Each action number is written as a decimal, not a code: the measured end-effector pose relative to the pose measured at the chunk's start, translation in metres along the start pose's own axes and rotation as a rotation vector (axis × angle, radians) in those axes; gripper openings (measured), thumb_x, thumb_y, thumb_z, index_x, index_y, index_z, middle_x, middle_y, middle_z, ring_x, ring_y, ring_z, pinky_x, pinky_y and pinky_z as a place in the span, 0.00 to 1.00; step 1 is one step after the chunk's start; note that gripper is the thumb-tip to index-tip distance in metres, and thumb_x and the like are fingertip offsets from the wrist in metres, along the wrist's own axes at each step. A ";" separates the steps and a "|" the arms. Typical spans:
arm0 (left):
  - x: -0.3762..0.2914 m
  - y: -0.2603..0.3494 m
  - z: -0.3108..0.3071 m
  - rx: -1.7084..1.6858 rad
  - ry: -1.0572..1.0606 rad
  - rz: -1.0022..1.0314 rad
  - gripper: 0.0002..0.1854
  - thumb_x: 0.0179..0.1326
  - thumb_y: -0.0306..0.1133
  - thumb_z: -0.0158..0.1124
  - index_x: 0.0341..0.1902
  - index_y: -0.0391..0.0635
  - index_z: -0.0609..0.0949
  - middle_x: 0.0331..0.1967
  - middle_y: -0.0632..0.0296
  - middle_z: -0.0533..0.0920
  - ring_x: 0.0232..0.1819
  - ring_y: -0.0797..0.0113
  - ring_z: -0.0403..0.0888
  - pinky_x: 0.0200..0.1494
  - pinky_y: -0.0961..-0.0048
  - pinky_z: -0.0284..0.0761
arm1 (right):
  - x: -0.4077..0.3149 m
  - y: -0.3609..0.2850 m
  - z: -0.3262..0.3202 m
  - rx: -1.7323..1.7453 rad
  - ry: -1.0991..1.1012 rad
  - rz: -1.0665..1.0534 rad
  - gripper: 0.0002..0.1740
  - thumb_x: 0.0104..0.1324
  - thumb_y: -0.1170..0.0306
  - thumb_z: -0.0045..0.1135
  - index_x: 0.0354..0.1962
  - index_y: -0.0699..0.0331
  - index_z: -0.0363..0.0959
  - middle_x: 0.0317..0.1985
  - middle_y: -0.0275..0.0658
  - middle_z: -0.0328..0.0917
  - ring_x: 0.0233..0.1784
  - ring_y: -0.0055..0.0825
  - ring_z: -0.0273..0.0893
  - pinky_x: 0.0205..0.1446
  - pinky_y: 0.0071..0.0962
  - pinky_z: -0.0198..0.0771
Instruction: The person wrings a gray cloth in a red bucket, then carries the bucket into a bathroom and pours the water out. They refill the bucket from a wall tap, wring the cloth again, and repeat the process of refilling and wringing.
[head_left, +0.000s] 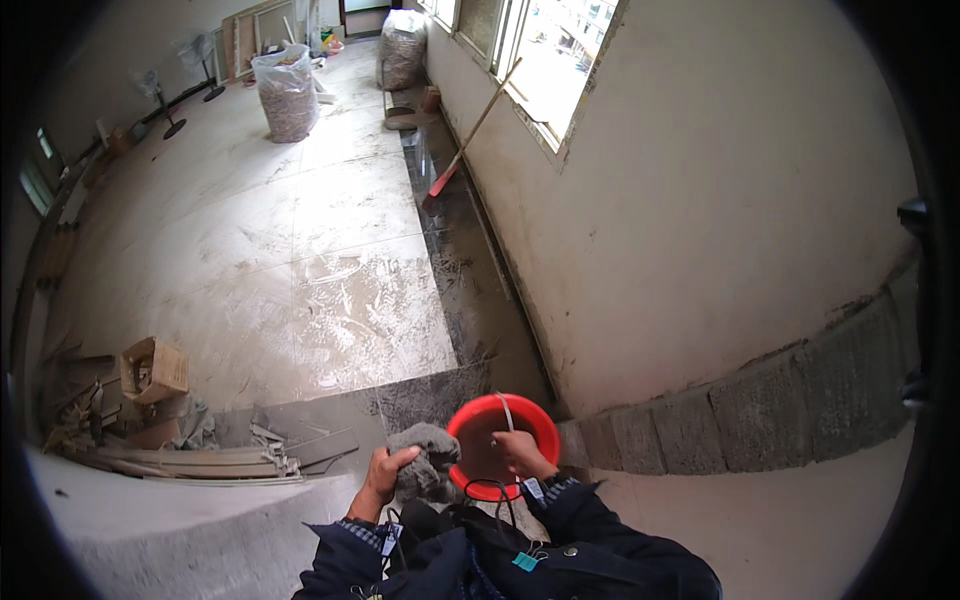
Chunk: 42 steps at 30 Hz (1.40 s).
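Bunched in my left hand (384, 474) is a damp-looking grey rag (426, 471), held just left of a red plastic bucket (551, 431). My right hand (523, 452) grips the bucket's pale bail handle (505, 409), which stands up over the opening. Murky brownish water (480, 442) shows inside the bucket. Under and beyond these things runs a dark tile border (431, 397). Past it, the light floor tiles (360, 322) are wet and streaked with dirt.
A red broom (442, 184) leans on the window wall. Filled clear sacks (287, 105) stand farther off, with pedestal fans (172, 124) at the left. A cardboard box (155, 370) and stacked strips (217, 461) lie near left. Grey blocks (682, 435) line the right wall's base.
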<state>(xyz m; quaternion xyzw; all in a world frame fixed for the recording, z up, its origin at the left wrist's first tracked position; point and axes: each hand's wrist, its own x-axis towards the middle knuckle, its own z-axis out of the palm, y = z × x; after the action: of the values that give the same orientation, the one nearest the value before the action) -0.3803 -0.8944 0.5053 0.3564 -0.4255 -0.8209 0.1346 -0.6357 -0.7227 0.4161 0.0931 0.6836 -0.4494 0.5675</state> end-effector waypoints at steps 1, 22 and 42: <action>0.021 0.008 -0.001 -0.154 -0.036 -0.044 0.22 0.65 0.38 0.61 0.56 0.35 0.83 0.47 0.55 0.88 0.49 0.61 0.87 0.56 0.65 0.81 | 0.005 -0.025 0.023 -0.026 -0.041 -0.052 0.16 0.69 0.62 0.61 0.22 0.56 0.71 0.12 0.26 0.62 0.09 0.21 0.59 0.11 0.29 0.50; 0.298 0.366 -0.196 -0.173 0.233 0.584 0.21 0.71 0.38 0.56 0.58 0.35 0.81 0.53 0.58 0.85 0.55 0.68 0.82 0.58 0.68 0.77 | 0.135 -0.448 0.438 -0.451 -1.009 -0.915 0.21 0.80 0.67 0.45 0.66 0.65 0.67 0.63 0.38 0.75 0.63 0.29 0.75 0.67 0.31 0.72; 0.496 0.508 -0.517 -0.515 0.491 0.640 0.35 0.74 0.55 0.49 0.77 0.48 0.64 0.72 0.57 0.71 0.73 0.60 0.68 0.74 0.58 0.64 | 0.313 -0.665 0.919 -0.400 -1.363 -0.068 0.14 0.80 0.65 0.45 0.53 0.62 0.75 0.47 0.35 0.81 0.47 0.24 0.80 0.48 0.28 0.80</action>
<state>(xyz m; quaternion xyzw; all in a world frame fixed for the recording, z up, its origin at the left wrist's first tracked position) -0.4128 -1.7718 0.4767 0.3459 -0.2521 -0.7086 0.5609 -0.5300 -1.8895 0.5293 -0.3359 0.2484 -0.2908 0.8607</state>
